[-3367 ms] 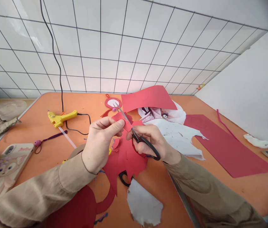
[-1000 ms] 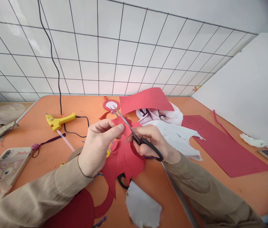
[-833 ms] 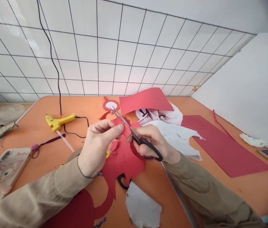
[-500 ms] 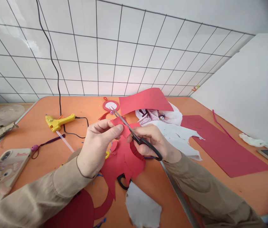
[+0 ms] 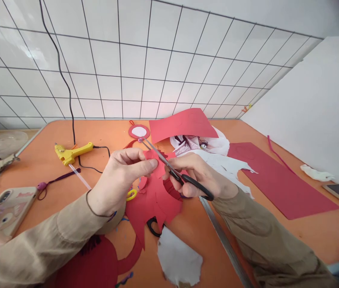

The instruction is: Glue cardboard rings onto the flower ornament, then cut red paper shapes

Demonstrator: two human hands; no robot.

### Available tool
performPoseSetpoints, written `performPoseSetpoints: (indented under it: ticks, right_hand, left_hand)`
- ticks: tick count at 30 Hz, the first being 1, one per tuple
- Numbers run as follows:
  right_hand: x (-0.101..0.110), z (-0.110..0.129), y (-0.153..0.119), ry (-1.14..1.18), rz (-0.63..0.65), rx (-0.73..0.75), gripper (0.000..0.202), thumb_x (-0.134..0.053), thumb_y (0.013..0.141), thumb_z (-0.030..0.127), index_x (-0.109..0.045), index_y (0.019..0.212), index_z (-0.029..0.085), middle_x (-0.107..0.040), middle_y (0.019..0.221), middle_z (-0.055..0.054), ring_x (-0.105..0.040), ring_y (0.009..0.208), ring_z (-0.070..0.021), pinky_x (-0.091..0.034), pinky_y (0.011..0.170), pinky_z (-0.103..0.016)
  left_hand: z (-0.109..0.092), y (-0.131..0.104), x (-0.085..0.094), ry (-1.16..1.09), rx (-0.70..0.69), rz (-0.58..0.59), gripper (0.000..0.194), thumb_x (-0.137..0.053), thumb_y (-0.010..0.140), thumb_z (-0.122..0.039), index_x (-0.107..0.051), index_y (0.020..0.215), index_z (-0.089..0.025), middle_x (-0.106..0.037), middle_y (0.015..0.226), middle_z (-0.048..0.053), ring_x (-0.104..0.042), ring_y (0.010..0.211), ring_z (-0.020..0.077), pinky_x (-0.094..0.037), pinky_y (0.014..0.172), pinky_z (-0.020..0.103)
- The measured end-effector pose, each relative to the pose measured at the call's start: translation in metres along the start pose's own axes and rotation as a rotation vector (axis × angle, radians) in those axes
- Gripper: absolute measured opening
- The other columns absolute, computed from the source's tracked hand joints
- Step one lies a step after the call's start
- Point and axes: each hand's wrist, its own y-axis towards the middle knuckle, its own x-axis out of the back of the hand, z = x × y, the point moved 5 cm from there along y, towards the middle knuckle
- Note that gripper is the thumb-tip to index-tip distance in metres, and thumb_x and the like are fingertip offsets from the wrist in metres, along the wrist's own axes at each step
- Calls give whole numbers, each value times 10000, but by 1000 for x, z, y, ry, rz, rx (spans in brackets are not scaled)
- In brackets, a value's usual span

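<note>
Between the thumb and fingers of my left hand (image 5: 124,174) is a small piece of red paper (image 5: 150,154), held above the table. My right hand (image 5: 197,174) grips black-handled scissors (image 5: 161,155). Their slightly parted blades point up and left, beside the red piece; whether they touch it I cannot tell. Below both hands lie red paper scraps (image 5: 154,200), with a black scissor handle (image 5: 153,227) showing from underneath. Just beyond the blades is a round red tag (image 5: 139,131) with a pale centre and a tassel.
A yellow glue gun (image 5: 73,153) with a cord lies at left, near a phone in a cartoon case (image 5: 10,212). Red sheets (image 5: 283,180) and torn white paper (image 5: 217,162) lie at right. A metal ruler (image 5: 225,244) runs beside my right forearm. Torn grey-white paper (image 5: 179,258) lies in front.
My right hand and the scissors have shifted slightly right, with the handles turning a little. My left hand keeps its pinch on the red piece. The whole view has moved slightly.
</note>
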Motion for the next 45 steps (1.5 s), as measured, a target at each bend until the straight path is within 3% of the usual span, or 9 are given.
performPoseSetpoints:
  ticks: [13, 25, 45]
  right_hand:
    - [0, 5, -2, -56, 9, -60, 559, -610, 784, 712, -548, 687, 165, -450, 541, 37, -375, 504, -87, -313, 480, -229]
    - [2, -1, -3, -65, 31, -42, 585, -606, 785, 722, -613, 808, 138, -466, 487, 56, -416, 438, -86, -337, 439, -218]
    - [5, 3, -5, -100, 67, -70, 624, -585, 795, 737, -635, 814, 116, -468, 483, 53, -375, 424, -70, -292, 413, -218]
  left_hand:
    - [-1, -1, -1, 6, 34, 9, 122, -781, 676, -199, -709, 580, -175, -657, 604, 10, -549, 583, 110, -441, 589, 247]
    - [-2, 1, 0, 40, 37, 53, 102, -777, 684, -187, -738, 590, -192, -681, 609, 13, -530, 563, 109, -440, 567, 248]
    - [0, 3, 3, 72, 92, 57, 60, -771, 644, -155, -756, 598, -191, -626, 528, -2, -495, 498, 90, -422, 499, 226]
